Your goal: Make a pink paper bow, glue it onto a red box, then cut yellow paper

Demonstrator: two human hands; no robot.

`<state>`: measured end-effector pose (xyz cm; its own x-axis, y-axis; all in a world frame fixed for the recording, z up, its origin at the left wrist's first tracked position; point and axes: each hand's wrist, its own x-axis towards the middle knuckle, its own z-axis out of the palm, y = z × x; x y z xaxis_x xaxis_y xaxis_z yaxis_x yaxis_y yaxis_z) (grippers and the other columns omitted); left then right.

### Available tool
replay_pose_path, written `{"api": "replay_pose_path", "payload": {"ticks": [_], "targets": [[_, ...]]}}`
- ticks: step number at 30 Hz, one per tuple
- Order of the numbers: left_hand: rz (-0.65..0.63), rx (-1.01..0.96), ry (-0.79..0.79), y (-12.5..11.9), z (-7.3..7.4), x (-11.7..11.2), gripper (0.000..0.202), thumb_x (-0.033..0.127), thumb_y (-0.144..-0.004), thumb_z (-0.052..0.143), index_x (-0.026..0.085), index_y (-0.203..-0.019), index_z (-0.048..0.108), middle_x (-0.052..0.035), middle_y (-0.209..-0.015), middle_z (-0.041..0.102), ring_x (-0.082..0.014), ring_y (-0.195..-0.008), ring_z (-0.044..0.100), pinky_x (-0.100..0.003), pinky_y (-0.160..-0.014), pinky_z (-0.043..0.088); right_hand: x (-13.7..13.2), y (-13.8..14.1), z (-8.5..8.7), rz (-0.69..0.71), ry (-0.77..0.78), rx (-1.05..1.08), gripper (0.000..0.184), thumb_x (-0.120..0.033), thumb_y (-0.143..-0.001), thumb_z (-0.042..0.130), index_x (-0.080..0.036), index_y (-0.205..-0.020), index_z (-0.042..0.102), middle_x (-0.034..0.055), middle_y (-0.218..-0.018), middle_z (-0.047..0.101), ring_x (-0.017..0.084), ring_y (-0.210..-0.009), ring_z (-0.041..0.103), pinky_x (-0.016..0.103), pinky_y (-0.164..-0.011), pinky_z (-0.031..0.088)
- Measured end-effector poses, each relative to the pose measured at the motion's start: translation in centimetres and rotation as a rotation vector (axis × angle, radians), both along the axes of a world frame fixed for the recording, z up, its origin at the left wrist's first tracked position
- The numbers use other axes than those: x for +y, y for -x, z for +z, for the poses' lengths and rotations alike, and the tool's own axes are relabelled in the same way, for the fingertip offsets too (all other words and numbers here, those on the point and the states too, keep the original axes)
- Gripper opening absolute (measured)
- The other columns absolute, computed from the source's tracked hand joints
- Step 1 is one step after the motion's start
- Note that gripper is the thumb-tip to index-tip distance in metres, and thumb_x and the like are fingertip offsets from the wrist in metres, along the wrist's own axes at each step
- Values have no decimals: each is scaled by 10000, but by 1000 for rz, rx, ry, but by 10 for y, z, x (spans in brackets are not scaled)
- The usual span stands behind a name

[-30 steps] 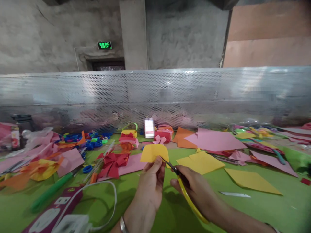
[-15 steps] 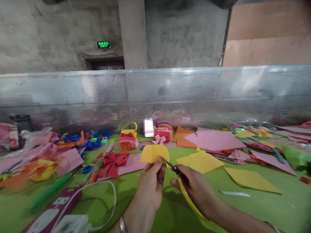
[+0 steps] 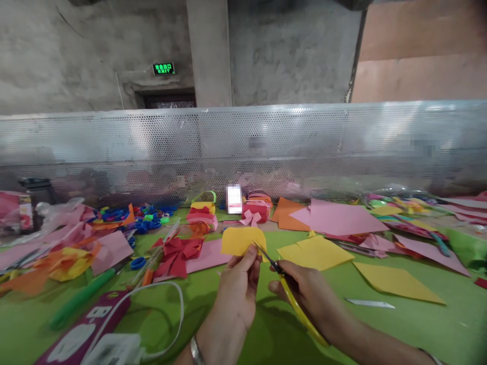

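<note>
A yellow sheet [image 3: 239, 239] with rounded upper corners is pinched between the thumb and fingers of my left hand [image 3: 239, 289]. My right hand [image 3: 304, 289] grips yellow-handled scissors [image 3: 294, 301], their dark blades pointing up and left across the sheet's right part. Part of the handles is hidden by my right fingers. Just behind the sheet stand two small paper bags: a yellow, red and pink one [image 3: 201, 214] with a green handle, and a red one [image 3: 255, 212] with a pink bow.
Yellow sheets [image 3: 315, 252] and a blade [image 3: 371, 303] lie to the right, pink sheets [image 3: 342, 217] behind. On the left are a red bow [image 3: 180, 253], a green-handled tool [image 3: 81, 299], a purple power strip [image 3: 95, 317] with a white cable, and blue rings [image 3: 137, 263]. A perforated metal screen [image 3: 163, 142] borders the back.
The view has shifted very slightly. The scissor tips sit a little higher against the yellow sheet, which stays in my left hand.
</note>
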<state>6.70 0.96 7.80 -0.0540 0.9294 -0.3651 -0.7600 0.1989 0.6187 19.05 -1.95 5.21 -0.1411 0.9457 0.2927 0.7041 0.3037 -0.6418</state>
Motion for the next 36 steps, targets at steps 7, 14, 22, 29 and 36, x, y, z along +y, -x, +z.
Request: {"api": "replay_pose_path", "payload": {"ticks": [7, 14, 22, 29, 36], "targets": [[8, -15, 9, 0, -1, 0, 112, -10, -726, 616, 92, -679, 620, -13, -591, 634, -51, -422, 574, -98, -386, 484, 2, -4, -4, -8, -16, -17, 287, -437, -800, 516, -188, -657, 519, -16, -548, 487, 124, -511, 397, 207, -470, 312], [75, 8, 17, 4, -2, 4, 71, 28, -746, 610, 100, -741, 608, 2, -593, 618, -42, -411, 561, -91, -360, 458, 3, -7, -3, 6, 34, -10, 263, -398, -766, 561, -191, -617, 495, -41, -518, 457, 113, -495, 403, 198, -475, 301], [97, 49, 29, 4, -1, 5, 80, 26, -736, 618, 100, -705, 617, 9, -569, 607, -34, -389, 542, -87, -354, 440, 1, -4, -4, 17, 29, 31, 258, -368, -769, 546, -200, -588, 470, -46, -498, 469, 112, -469, 422, 205, -463, 303], [56, 120, 15, 2, -4, 2, 104, 37, -716, 642, 114, -655, 611, 20, -524, 592, -35, -389, 533, -92, -365, 433, 5, -4, -7, 33, 15, 3, 300, -416, -816, 441, -169, -718, 579, -1, -567, 550, 136, -496, 476, 224, -479, 329], [29, 159, -3, -1, -5, 1, 109, 47, -718, 641, 121, -644, 609, 20, -533, 590, -35, -405, 539, -95, -385, 437, 5, -5, -4, 50, 24, 63, 323, -408, -836, 413, -159, -731, 590, -5, -549, 517, 122, -473, 449, 218, -445, 328]]}}
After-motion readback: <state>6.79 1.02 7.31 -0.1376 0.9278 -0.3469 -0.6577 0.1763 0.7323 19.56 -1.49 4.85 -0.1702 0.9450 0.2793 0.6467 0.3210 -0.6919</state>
